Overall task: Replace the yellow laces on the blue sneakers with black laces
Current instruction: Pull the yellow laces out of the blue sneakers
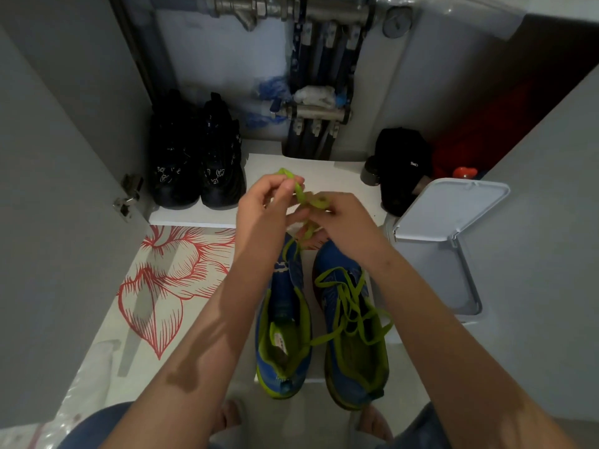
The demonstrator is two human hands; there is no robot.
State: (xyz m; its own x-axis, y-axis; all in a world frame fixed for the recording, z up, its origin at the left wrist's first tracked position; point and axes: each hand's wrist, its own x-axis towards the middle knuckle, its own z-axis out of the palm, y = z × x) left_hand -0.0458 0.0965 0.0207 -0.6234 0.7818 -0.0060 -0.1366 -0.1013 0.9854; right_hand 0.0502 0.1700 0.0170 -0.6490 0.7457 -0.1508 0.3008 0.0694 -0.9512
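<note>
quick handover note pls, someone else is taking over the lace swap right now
Hands: left hand and right hand both pinch the yellow lace, bunched up above the sneakers.
Things: left sneaker looks unlaced; right sneaker has its yellow lace loose but on.
Done: one lace apparently out.
Left: strip the right sneaker, fit black laces; none identifiable in view.

Floor with shoes, mat and bin before an open cupboard.
On the pale floor [408,367]: blue sneakers [321,328] at 6 o'clock, flower-print mat [168,280] at 9, white bin [447,244] at 3; black shoes [197,157] on the cupboard shelf [334,179] at 11.
</note>
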